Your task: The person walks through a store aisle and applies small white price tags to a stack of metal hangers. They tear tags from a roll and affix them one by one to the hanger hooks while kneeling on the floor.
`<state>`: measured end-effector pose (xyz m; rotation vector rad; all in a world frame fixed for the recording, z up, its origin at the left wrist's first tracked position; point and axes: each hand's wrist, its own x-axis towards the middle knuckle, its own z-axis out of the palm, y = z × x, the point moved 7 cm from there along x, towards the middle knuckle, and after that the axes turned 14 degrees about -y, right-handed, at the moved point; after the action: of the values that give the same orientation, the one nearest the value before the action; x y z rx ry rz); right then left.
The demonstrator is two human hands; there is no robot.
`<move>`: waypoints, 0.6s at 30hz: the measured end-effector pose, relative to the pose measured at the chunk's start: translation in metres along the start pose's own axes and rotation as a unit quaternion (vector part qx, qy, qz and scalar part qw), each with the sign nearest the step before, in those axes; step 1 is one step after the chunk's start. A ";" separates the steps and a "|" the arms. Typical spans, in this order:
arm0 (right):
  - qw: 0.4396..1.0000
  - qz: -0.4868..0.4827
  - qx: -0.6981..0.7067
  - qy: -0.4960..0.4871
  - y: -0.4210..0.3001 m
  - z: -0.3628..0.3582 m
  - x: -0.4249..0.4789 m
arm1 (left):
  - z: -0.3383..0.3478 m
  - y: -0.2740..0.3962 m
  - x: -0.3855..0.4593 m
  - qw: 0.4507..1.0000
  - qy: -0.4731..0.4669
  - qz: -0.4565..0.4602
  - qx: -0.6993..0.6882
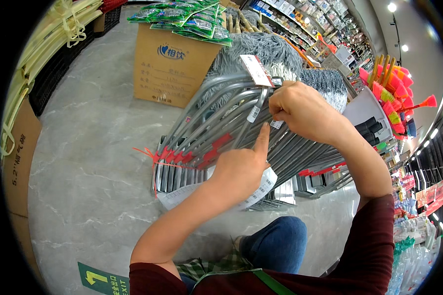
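Note:
Bent metal tube handles [221, 96], apparently of long-handled dustpans with metal pans [284, 195], stand bundled before me. My left hand [243, 166] is over them, index finger pointing up, with a strip of barcode stickers [264, 188] held under the palm and trailing to the left. Higher and to the right, my right hand [299, 107] has its fingers bent at a small barcode sticker [277, 124]; its fingertips are partly hidden. One handle bears a white barcode sticker [253, 114]. A larger price tag [256, 70] hangs at the handle tops, touching or near my right fingers.
Behind the handles stand a cardboard box [173, 66] topped with green packets [192, 18] and grey mop heads [251, 48]. Colourful brooms [395, 96] stand right. Orange string [155, 173] ties the dustpans. Cartons [18, 162] line the left edge.

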<state>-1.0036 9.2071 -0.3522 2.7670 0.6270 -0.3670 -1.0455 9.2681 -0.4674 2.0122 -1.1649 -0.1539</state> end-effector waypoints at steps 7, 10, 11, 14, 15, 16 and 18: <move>0.999 -0.009 -0.035 0.020 -0.001 0.004 0.000 | 0.011 0.007 0.008 0.999 -0.033 -0.027 0.026; 0.998 -0.020 -0.057 0.027 -0.005 0.003 -0.001 | 0.017 0.008 0.012 0.998 -0.042 -0.031 0.038; 0.998 -0.017 -0.056 0.025 -0.005 0.004 0.000 | 0.018 0.008 0.013 0.998 -0.047 -0.031 0.040; 0.998 -0.013 -0.051 0.024 -0.004 0.004 0.001 | 0.021 0.008 0.014 0.997 -0.054 -0.038 0.047; 0.998 -0.013 -0.048 0.025 -0.003 0.005 0.001 | 0.021 0.009 0.015 0.996 -0.057 -0.041 0.048; 0.999 -0.013 -0.045 0.026 -0.003 0.005 0.000 | 0.022 0.009 0.016 0.996 -0.059 -0.042 0.058; 0.998 0.003 -0.050 0.025 -0.004 0.002 -0.001 | 0.022 0.010 0.016 0.994 -0.064 -0.045 0.079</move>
<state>-1.0064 9.2094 -0.3546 2.6883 0.6315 -0.2588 -1.0530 9.2403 -0.4714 2.2233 -1.1987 -0.2447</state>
